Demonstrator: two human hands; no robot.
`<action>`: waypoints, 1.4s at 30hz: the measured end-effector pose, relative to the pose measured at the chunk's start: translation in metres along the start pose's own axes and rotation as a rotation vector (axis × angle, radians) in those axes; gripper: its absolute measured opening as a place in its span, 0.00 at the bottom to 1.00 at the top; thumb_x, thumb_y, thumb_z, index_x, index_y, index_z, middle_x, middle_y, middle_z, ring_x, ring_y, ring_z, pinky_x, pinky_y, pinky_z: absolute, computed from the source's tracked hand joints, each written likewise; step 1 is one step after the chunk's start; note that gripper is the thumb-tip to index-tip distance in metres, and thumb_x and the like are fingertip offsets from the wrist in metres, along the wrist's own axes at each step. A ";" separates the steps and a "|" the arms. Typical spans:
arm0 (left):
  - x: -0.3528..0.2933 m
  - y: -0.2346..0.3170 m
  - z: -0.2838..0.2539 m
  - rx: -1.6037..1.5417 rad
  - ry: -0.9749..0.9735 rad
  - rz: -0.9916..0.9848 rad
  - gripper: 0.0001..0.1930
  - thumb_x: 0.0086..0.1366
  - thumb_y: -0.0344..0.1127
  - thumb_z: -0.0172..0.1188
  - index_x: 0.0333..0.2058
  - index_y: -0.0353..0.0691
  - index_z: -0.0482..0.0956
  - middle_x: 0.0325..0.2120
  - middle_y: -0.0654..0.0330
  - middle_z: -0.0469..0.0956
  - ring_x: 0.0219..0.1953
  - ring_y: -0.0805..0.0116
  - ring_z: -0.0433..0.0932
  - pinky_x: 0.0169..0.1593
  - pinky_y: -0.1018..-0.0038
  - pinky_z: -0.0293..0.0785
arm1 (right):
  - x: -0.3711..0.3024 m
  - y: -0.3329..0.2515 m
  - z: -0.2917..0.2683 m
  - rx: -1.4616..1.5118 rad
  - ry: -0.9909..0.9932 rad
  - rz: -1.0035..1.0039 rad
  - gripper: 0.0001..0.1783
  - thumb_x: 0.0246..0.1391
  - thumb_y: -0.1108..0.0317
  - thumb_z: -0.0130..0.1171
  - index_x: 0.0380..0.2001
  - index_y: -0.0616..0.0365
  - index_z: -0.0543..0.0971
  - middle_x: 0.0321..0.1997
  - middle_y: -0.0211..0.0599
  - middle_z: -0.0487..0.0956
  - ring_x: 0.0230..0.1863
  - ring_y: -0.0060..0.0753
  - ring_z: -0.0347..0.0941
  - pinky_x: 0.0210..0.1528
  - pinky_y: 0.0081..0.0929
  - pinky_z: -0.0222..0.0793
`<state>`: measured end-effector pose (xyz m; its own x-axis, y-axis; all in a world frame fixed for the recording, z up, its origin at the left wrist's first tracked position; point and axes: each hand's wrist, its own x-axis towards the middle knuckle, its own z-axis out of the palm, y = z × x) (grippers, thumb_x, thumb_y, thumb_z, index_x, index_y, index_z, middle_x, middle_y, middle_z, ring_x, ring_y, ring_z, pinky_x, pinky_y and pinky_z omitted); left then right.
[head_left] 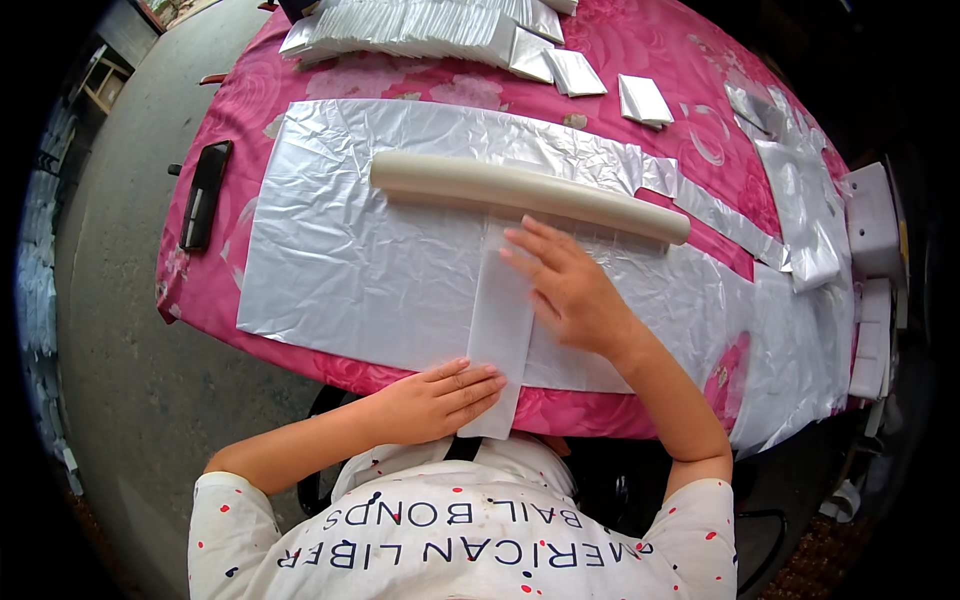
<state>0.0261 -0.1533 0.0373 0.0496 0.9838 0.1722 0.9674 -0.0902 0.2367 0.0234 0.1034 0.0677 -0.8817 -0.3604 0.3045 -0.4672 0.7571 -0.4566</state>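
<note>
Both hands lie flat and open on a white strip [500,330] of thin paper. The left hand [440,400] presses its near end at the table [230,110] edge; the right hand [565,290] rests palm down on its upper right side, fingers spread toward a cream roll [520,190]. The strip runs from under the roll toward the person, over a crinkled silver sheet [350,250] on the pink floral table. Folded silver packets [420,30] are stacked at the far edge, a black remote-like thing [205,192] lies at left.
</note>
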 end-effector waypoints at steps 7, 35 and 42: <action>-0.001 -0.011 0.002 -0.462 0.284 0.031 0.19 0.58 0.33 0.51 0.49 0.39 0.71 0.53 0.54 0.68 0.56 0.61 0.67 0.60 0.63 0.59 | -0.045 -0.049 0.017 0.157 -0.173 0.000 0.30 0.36 0.74 0.59 0.49 0.61 0.71 0.57 0.42 0.67 0.61 0.45 0.60 0.60 0.39 0.58; 0.046 -0.019 -0.006 -0.070 -0.012 -0.522 0.39 0.57 0.51 0.51 0.60 0.29 0.53 0.63 0.47 0.49 0.66 0.53 0.46 0.66 0.60 0.39 | -0.012 -0.045 0.015 0.187 0.074 0.781 0.14 0.41 0.69 0.65 0.32 0.65 0.76 0.26 0.35 0.76 0.25 0.30 0.73 0.30 0.24 0.69; 0.045 -0.020 -0.007 -0.068 -0.012 -0.504 0.40 0.56 0.51 0.52 0.60 0.29 0.53 0.63 0.45 0.48 0.66 0.53 0.45 0.66 0.60 0.38 | -0.033 -0.034 0.018 -0.261 0.274 0.149 0.22 0.37 0.68 0.64 0.40 0.58 0.74 0.45 0.42 0.73 0.48 0.43 0.69 0.48 0.38 0.66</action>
<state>0.0076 -0.1085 0.0475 -0.4156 0.9095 0.0095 0.8536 0.3864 0.3493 0.0671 0.0799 0.0582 -0.8718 -0.1042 0.4787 -0.2719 0.9157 -0.2960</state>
